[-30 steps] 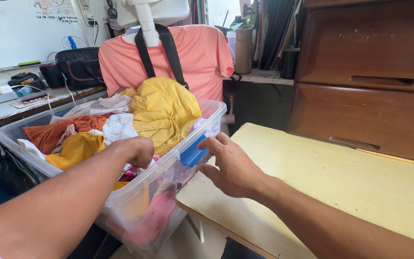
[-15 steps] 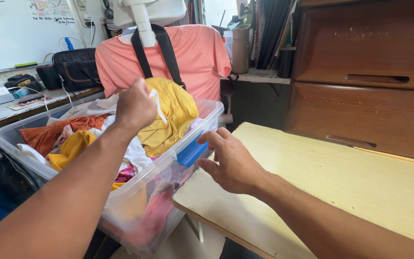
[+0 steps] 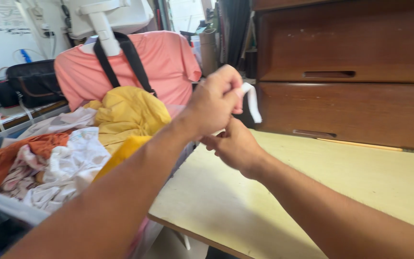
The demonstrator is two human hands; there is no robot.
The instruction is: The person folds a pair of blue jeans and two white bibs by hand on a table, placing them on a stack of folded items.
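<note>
White strip [image 3: 252,100] — thin, limp, dangling | pinched in left hand [image 3: 215,103]

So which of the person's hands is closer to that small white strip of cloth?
Left. The left hand pinches the white strip, raised above the pale table. The right hand sits just below it, fingertips near the left hand.

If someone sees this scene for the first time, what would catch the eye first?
In the centre, the left hand is raised and grips a small white strip of cloth, with the right hand just below it. At the left, a clear bin heaped with clothes shows a bright yellow garment on top. Behind it, a pink shirt hangs over a chair back.
</note>
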